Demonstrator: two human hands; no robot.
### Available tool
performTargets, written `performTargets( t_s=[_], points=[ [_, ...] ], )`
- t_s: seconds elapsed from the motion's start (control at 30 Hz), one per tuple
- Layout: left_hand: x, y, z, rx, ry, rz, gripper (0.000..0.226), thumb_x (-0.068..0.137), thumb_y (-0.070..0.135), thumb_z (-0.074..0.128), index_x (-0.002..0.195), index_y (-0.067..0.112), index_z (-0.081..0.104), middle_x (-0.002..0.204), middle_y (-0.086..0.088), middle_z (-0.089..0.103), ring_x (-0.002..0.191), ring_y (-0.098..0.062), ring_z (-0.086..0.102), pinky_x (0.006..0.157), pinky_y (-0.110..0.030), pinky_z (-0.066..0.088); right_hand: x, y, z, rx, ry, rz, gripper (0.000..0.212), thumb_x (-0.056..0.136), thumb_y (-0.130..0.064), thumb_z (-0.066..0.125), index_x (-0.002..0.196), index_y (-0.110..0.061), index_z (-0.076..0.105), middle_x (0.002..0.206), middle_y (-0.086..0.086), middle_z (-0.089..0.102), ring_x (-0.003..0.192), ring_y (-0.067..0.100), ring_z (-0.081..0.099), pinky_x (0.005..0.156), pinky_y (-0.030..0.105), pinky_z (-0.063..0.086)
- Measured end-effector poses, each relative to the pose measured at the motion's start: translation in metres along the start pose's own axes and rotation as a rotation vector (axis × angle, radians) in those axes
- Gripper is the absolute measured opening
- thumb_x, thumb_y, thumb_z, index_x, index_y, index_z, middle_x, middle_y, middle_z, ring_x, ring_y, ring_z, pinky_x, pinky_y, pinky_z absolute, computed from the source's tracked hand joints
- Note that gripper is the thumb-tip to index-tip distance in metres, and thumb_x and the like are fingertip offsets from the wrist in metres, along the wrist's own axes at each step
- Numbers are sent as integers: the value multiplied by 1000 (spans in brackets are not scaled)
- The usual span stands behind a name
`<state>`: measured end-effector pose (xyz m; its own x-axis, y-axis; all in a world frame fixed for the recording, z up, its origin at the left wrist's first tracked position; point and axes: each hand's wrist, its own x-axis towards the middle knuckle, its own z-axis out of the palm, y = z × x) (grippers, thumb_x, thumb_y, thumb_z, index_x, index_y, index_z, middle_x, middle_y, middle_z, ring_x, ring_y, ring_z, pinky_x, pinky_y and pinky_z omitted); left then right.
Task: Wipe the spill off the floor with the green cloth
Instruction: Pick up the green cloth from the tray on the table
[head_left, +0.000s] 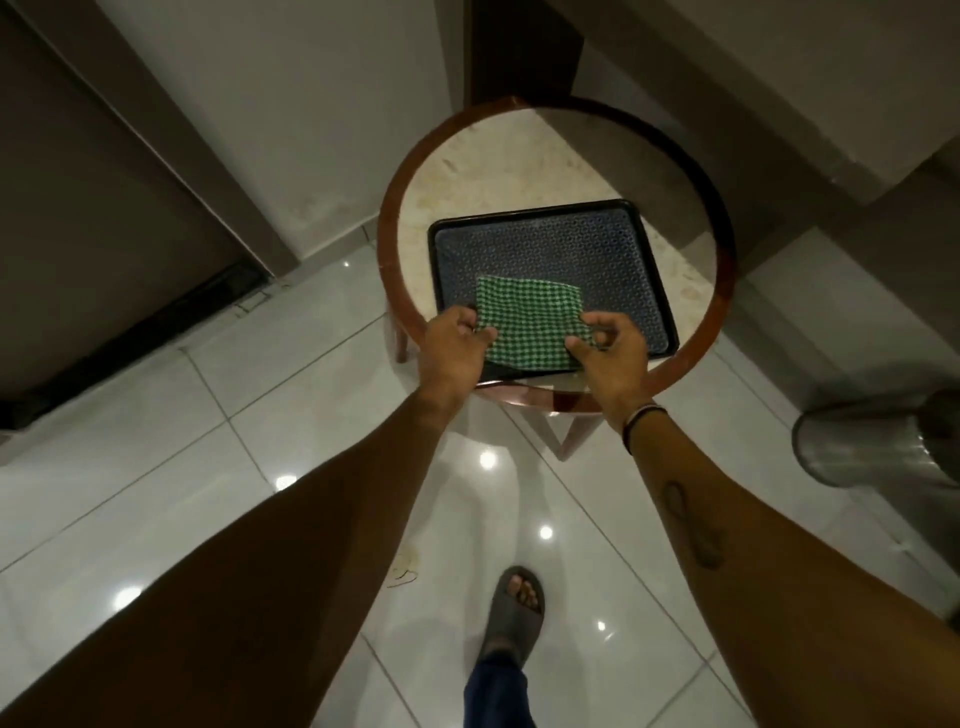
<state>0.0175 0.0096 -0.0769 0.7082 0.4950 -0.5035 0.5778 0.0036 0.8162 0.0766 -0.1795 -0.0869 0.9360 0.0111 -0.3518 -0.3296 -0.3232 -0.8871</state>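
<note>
Green cloth (527, 322), checked in green and white and folded to a rough square, is lying on the near half of a dark tray (550, 244), its near edge hanging over the tray's near rim. The tray, black-rimmed with a patterned blue bed, is sitting on a round table (457, 176) with a pale stone top and a reddish wooden rim, toward the table's near right edge.

At the far left, a dark door (88, 208) is standing beside a pale wall. Moving right, the left hand (457, 345) is closing its fingers on the cloth's left edge, pinching the fabric near the tray's near left corner. The right hand (608, 353) is gripping the cloth's near right corner between thumb and fingers, with the other fingers curling loosely; a dark band (641, 423) is circling that wrist and a tattoo is showing on the forearm.

Below the table, the glossy white tiled floor (156, 441) is reflecting several ceiling lights. A small pale, brownish-edged spill (402, 569) is lying on the tiles between the forearms, just left of a foot in a grey slide sandal (511, 610). At the right edge, a shiny metal bin (878, 441) is standing on the floor. No writing or brand marks are readable on anything.
</note>
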Motion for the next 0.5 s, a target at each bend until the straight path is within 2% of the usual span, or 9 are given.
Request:
performTargets(
  t_s=[0.07,0.13,0.17,0.3,0.43,0.5],
  points=[
    [-34,-6,-34,-107,-58,-2,24,102,7,72,125,2,69,118,-12,78,110,-28,76,93,-37,67,-43,-7,5,140,-10,96,36,95,7,75,128,-5,67,128,14,73,120,28,72,96,34,66],
    [-69,-19,-72,-180,-102,12,24,102,2,70,126,1,69,113,-7,77,102,-21,76,78,-23,67,-92,-11,12,249,-27,167,37,95,8,75,130,-1,68,118,12,75,114,28,74,89,33,68],
    [-86,-28,-93,-192,-125,12,26,101,1,70,127,0,69,111,-7,77,99,-20,76,76,-22,67,-118,-13,19,293,-37,185,38,94,8,75,131,1,69,113,9,76,111,28,74,86,30,68],
    [-145,-62,-184,-216,-171,-37,26,98,-2,75,123,-2,72,105,-10,78,97,-26,79,76,-27,69,-219,-18,57,434,-73,255,40,93,10,75,132,7,70,120,19,77,109,31,74,98,41,64],
    [-190,-90,-262,-203,-169,-77,16,96,1,78,108,9,71,109,-14,80,98,-29,80,75,-32,70,-318,-12,98,519,-79,300,41,93,5,77,133,4,71,122,21,77,108,28,73,95,36,63],
    [-206,-111,-290,-204,-159,-106,20,95,0,79,109,12,70,112,-16,80,100,-31,80,78,-36,70,-358,-1,117,552,-51,327,39,92,4,78,131,2,72,129,23,77,106,27,76,95,37,65]
  ],
)
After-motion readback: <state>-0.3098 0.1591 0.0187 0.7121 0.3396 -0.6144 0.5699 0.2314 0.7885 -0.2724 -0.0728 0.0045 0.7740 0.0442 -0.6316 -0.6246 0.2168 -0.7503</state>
